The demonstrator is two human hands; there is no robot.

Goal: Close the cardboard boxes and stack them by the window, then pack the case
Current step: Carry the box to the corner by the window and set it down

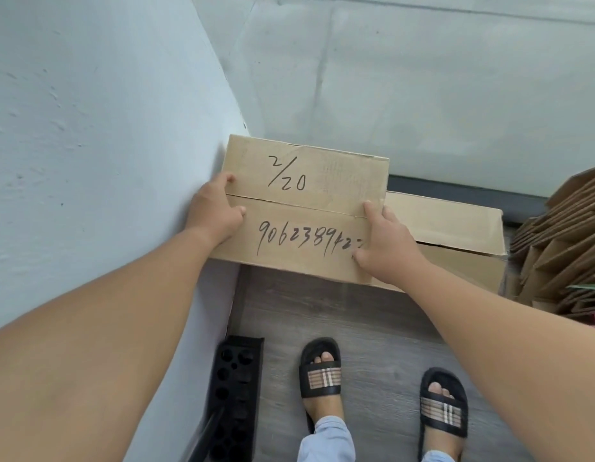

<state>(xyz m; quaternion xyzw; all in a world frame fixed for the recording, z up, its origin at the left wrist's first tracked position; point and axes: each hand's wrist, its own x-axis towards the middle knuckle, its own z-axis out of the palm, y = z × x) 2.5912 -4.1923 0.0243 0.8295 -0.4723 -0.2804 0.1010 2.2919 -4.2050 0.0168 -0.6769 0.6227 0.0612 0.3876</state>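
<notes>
A closed cardboard box [302, 208] with "2/20" and a long number handwritten on its top flaps sits in the corner against the white wall. My left hand [216, 211] grips its left edge, thumb on the top flap. My right hand [386, 241] holds its right edge, fingers curled over the top near the seam. Behind and to the right lies a second cardboard box [456, 235], lower, with its flaps folded shut. The window is not clearly visible.
The white wall [89, 145] runs along the left. A pile of flattened cardboard [563, 241] leans at the right. A black plastic tray with round holes [234, 395] stands by the wall on the grey wood floor [372, 321]. My sandalled feet are below.
</notes>
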